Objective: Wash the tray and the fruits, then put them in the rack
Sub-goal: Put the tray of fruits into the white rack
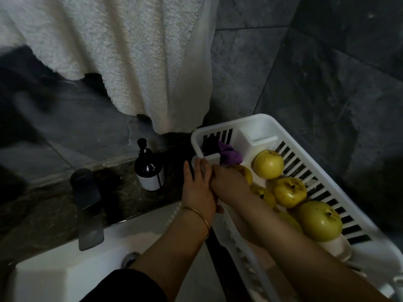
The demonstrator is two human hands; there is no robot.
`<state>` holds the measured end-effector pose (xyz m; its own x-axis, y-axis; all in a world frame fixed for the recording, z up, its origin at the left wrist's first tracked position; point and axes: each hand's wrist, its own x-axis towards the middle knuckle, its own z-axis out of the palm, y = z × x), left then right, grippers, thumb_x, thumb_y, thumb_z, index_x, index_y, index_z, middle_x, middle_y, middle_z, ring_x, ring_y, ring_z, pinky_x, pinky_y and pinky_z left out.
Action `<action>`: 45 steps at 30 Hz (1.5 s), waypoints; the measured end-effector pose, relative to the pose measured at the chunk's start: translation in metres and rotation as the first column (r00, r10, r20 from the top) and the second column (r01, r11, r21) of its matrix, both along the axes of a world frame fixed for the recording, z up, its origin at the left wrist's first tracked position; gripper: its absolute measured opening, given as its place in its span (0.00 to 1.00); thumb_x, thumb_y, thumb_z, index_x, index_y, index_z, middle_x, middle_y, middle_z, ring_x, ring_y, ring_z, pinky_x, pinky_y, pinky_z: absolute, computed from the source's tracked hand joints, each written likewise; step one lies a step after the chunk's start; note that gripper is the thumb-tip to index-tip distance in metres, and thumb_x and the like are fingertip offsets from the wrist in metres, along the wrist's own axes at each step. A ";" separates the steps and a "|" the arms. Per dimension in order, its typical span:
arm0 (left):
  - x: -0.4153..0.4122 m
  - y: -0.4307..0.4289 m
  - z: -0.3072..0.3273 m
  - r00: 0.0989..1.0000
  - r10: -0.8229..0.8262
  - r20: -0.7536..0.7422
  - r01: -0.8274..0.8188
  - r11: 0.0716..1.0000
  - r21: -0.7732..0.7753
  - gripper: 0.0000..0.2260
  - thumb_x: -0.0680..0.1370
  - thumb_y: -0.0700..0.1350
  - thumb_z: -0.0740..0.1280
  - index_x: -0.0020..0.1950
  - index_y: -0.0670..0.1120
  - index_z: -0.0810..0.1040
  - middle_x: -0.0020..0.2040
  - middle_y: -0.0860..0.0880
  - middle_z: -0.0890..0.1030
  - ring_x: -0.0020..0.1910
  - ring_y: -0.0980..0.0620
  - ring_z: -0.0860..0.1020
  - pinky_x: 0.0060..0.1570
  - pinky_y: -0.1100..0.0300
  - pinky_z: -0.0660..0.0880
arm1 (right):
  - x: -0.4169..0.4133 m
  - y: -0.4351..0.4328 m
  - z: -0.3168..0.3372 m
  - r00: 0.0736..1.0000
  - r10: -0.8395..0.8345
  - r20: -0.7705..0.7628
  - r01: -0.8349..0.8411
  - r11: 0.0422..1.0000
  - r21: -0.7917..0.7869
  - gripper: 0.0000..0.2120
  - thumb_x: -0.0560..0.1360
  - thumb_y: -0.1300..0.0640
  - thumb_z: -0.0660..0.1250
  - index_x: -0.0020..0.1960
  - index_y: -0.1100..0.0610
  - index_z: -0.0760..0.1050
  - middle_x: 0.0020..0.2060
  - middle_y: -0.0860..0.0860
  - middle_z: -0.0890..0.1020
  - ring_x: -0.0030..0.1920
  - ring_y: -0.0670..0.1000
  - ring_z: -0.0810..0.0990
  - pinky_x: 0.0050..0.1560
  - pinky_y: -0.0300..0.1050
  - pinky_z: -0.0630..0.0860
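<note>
1. Down by the person's body, a white sink (54,277) is sitting on the left, and a dark tap (87,205) is leaning over it.
2. Just past it, the left hand (197,188) is resting on the near rim of a white rack (257,125). Its grip is loose, with straight fingers holding nothing.
3. The right hand (231,184) is reaching into the rack, touching one of the yellow fruits (290,191). Its fingers are hiding, so I cannot tell its grip.
4. The fruits are lying close together inside the rack, and a purple cloth (230,152) is sitting in its far corner.
5. Further back, a dark soap bottle (149,171) is standing on the bench (43,205).
6. Behind it all, a white towel (130,51) is hanging by the grey wall (327,83).
</note>
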<state>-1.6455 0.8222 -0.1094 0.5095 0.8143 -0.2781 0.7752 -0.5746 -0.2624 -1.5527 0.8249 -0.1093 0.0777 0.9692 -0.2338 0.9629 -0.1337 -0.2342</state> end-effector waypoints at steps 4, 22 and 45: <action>0.000 -0.001 0.002 1.000 -0.010 -0.018 0.010 1.000 0.007 0.47 0.75 0.67 0.56 0.76 0.38 0.35 0.75 0.34 0.39 0.75 0.35 0.41 0.69 0.37 0.37 | 0.000 0.000 0.000 1.000 0.016 0.012 -0.016 1.000 -0.007 0.13 0.82 0.55 0.52 0.56 0.61 0.72 0.51 0.57 0.79 0.48 0.56 0.78 0.40 0.42 0.65; 0.003 -0.009 0.013 0.995 -0.090 -0.050 0.091 0.996 0.005 0.33 0.78 0.62 0.57 0.78 0.49 0.49 0.73 0.28 0.42 0.73 0.28 0.44 0.68 0.33 0.39 | 0.088 -0.075 -0.012 0.983 -0.178 0.043 0.182 0.973 -0.139 0.47 0.66 0.34 0.70 0.76 0.53 0.54 0.72 0.53 0.63 0.69 0.54 0.66 0.63 0.47 0.69; 0.019 -0.004 0.020 0.965 -0.155 -0.213 0.171 0.984 0.058 0.30 0.80 0.59 0.56 0.77 0.45 0.54 0.72 0.26 0.49 0.71 0.25 0.53 0.69 0.32 0.46 | 0.121 -0.048 0.013 0.878 -0.281 0.388 0.319 0.947 -0.036 0.26 0.76 0.35 0.56 0.65 0.51 0.70 0.64 0.54 0.73 0.66 0.58 0.67 0.67 0.59 0.61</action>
<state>-1.6270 0.8178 -0.0897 0.5746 0.7480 -0.3322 0.5972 -0.6607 -0.4548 -1.4316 0.7768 -0.0964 0.4613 0.8596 -0.2198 0.8861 -0.4339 0.1628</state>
